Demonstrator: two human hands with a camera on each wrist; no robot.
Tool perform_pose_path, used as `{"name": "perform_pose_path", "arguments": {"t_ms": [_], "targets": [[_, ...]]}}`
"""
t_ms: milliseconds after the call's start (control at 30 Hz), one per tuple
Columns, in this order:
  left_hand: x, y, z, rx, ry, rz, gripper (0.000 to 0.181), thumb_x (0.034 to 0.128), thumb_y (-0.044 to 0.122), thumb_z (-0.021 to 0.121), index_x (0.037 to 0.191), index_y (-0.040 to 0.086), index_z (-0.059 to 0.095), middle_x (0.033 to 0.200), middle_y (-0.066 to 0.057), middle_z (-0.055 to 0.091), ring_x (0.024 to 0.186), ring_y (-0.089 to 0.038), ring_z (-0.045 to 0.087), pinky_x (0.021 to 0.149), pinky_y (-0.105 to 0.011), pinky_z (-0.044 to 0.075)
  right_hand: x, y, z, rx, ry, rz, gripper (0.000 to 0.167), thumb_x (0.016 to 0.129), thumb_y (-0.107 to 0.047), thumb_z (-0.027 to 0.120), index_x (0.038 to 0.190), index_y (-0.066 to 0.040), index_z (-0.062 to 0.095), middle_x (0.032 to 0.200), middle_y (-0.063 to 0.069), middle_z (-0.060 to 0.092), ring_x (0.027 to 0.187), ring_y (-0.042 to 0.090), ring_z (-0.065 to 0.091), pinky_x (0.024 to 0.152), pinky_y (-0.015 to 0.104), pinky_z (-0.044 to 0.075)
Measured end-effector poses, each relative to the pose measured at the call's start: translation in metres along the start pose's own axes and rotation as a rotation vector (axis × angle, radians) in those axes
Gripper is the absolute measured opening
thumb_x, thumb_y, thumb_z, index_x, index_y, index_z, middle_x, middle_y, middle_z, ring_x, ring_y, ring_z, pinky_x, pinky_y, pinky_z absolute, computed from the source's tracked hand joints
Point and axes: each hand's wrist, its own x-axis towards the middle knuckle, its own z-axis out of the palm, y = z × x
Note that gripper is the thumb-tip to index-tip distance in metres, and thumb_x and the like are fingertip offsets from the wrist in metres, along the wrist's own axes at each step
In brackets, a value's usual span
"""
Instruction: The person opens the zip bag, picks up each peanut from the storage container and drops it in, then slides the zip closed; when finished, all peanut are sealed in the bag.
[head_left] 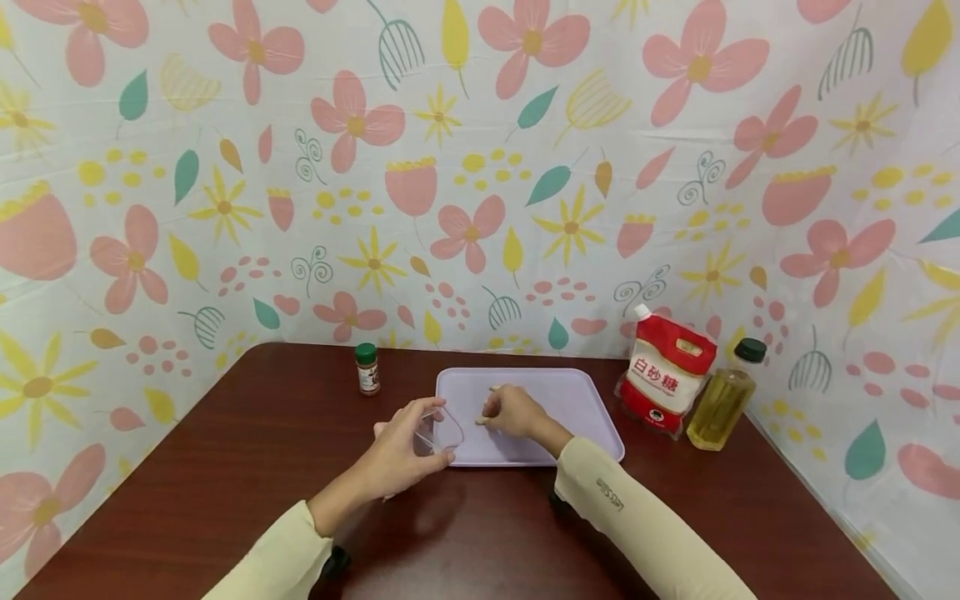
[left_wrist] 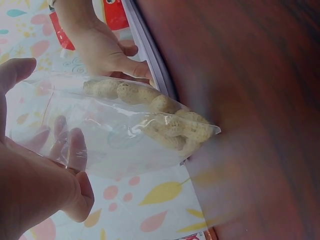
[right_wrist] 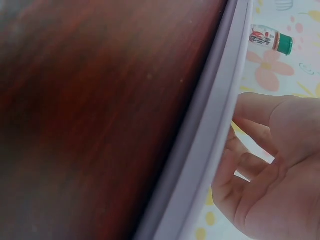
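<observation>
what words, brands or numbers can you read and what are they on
"白砂糖": on the red and white bag.
Smaller print on that bag: too small to read.
Lettering on the right sleeve: too blurred to read.
Label on the green-capped jar: too small and blurred.
Clear bag of peanuts: no writing made out.

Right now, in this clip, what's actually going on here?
A person's left hand holds a clear bag with peanuts inside. The right hand reaches over the lilac tray, by small tan pieces; whether it grips one is unclear. A sugar pouch and a bottle of yellow liquid sit right of the tray.
</observation>
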Motion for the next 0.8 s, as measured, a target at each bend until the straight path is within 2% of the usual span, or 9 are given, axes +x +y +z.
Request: {"name": "perform_pose_path", "arguments": {"t_ms": [233,367,600,700,800], "targets": [[0.001,-0.001,0.001,0.003,-0.005,-0.004,0.065,0.0810,0.026,0.081,0.137,0.015,0.050,0.116,0.008,0.059,0.108,-0.018,0.055,0.083,-0.046,0.023,-0.004,0.002,-0.001,0.016,0.047,-0.031,0.007,0.083,-0.015,0.081,0.079,-0.012,0.076,0.079,-0.006,0.072,0.132,0.031,0.051,0.092,0.041,0.050],[0.002,0.000,0.000,0.011,0.004,0.007,0.065,0.0811,0.025,0.081,0.137,0.014,0.050,0.114,0.008,0.059,0.104,-0.016,0.056,0.084,-0.046,0.023,-0.007,-0.003,-0.005,0.048,0.072,-0.052,0.006,0.081,-0.008,0.081,0.081,-0.009,0.075,0.081,-0.003,0.072,0.112,0.027,0.065,0.079,0.034,0.052],[0.003,0.001,0.002,0.018,-0.021,-0.004,0.065,0.0816,0.029,0.080,0.137,0.015,0.050,0.116,0.008,0.059,0.106,-0.019,0.056,0.083,-0.045,0.023,-0.020,-0.013,-0.013,0.112,0.102,-0.086,0.007,0.080,-0.005,0.078,0.085,-0.008,0.074,0.087,0.001,0.071,0.096,0.027,0.068,0.063,0.026,0.049],[0.003,0.001,0.002,0.015,-0.011,0.001,0.065,0.0811,0.029,0.080,0.137,0.015,0.050,0.115,0.008,0.059,0.107,-0.019,0.055,0.082,-0.045,0.023,-0.026,-0.018,-0.016,0.155,0.119,-0.088,0.008,0.081,-0.004,0.077,0.087,-0.008,0.074,0.092,0.005,0.071,0.071,0.017,0.066,0.055,0.025,0.048],[0.003,0.002,0.003,0.015,-0.011,0.001,0.064,0.0810,0.029,0.080,0.136,0.015,0.050,0.116,0.006,0.060,0.110,-0.017,0.054,0.083,-0.046,0.023,-0.034,-0.024,-0.018,0.184,0.127,-0.096,0.007,0.083,-0.005,0.076,0.089,-0.008,0.073,0.098,0.008,0.071,0.061,0.008,0.061,0.052,0.025,0.047]]}}
